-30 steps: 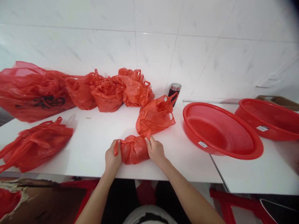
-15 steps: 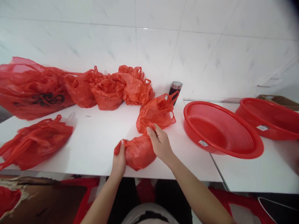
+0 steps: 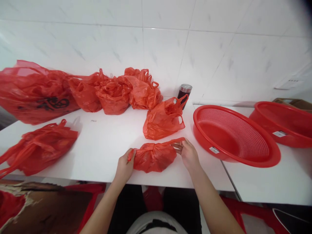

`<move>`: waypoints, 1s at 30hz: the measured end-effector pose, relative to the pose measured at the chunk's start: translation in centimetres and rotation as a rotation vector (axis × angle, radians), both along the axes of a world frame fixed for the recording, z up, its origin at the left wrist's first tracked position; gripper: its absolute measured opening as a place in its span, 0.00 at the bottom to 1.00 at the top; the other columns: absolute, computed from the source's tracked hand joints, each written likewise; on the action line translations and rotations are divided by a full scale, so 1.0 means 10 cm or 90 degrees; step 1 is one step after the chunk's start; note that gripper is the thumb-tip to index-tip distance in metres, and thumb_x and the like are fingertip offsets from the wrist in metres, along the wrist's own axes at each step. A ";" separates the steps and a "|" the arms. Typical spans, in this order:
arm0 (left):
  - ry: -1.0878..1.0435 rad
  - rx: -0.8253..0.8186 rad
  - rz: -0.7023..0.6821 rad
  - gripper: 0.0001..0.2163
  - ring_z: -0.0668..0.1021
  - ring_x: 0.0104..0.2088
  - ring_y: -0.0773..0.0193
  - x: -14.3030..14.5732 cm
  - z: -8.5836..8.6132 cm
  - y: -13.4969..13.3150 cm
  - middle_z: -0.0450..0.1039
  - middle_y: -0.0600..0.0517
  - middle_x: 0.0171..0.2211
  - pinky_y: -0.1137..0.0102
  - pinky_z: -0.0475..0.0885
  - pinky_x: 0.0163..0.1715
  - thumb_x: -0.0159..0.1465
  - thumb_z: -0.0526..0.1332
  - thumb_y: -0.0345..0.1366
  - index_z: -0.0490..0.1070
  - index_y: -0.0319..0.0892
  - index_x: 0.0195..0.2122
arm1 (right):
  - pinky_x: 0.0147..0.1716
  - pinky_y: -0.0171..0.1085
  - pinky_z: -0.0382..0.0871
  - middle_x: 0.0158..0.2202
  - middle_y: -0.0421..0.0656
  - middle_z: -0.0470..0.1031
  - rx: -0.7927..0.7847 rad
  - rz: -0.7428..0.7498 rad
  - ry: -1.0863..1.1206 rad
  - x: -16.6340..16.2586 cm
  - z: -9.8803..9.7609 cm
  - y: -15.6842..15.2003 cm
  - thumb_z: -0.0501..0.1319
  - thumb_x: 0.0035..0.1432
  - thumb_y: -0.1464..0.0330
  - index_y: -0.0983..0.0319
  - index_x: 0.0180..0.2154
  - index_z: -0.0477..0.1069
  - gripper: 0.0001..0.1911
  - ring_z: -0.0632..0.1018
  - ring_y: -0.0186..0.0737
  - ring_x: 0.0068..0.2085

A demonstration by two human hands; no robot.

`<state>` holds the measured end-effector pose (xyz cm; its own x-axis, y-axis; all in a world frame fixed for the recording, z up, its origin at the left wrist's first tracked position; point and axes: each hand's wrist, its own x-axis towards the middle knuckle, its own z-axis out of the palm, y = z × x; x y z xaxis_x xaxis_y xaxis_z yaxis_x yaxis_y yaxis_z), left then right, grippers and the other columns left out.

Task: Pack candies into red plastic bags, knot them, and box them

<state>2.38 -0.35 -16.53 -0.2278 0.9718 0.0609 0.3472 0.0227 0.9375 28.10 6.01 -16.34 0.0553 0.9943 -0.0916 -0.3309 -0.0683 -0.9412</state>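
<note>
A filled red plastic bag (image 3: 156,158) is held low over the white table (image 3: 104,152), close to its front edge. My left hand (image 3: 125,165) is closed on the bag's left end. Fingers of my right hand (image 3: 188,152) pinch a stretched strip of the bag at its upper right. The top is gathered into folds between both hands, and what is inside cannot be seen. Just behind it stands another red plastic bag (image 3: 162,120) with its handle loops up.
Several filled red bags (image 3: 113,97) line the wall, with a larger printed bag (image 3: 36,94) at far left and another bag (image 3: 46,146) nearer. A dark cup with a silver lid (image 3: 185,91) stands behind. Red basket (image 3: 234,136) and red basin (image 3: 285,126) are right.
My right hand has moved right, drawing out a strip of the bag. The bag now looks wider and flatter, while my left hand still grips its left end.
</note>
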 end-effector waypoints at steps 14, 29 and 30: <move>0.001 0.029 0.018 0.17 0.75 0.47 0.56 -0.13 0.22 -0.08 0.75 0.48 0.44 0.64 0.68 0.48 0.66 0.53 0.50 0.72 0.43 0.41 | 0.41 0.40 0.72 0.40 0.41 0.78 -0.038 0.028 0.003 -0.01 -0.06 -0.02 0.61 0.52 0.61 0.58 0.43 0.68 0.15 0.80 0.41 0.41; -0.376 0.133 -0.163 0.25 0.76 0.48 0.56 0.32 0.81 0.01 0.78 0.49 0.39 0.56 0.66 0.54 0.66 0.46 0.59 0.65 0.49 0.53 | 0.29 0.34 0.58 0.27 0.38 0.68 0.358 0.302 -0.694 -0.58 0.47 -0.21 0.60 0.60 0.60 0.61 0.28 0.66 0.14 0.68 0.34 0.28; -0.305 0.142 -0.193 0.26 0.74 0.53 0.55 0.29 0.76 0.00 0.75 0.47 0.47 0.56 0.64 0.56 0.63 0.52 0.59 0.63 0.50 0.56 | 0.28 0.34 0.58 0.26 0.36 0.67 0.345 0.290 -0.660 -0.57 0.49 -0.20 0.61 0.60 0.60 0.61 0.26 0.64 0.14 0.67 0.33 0.27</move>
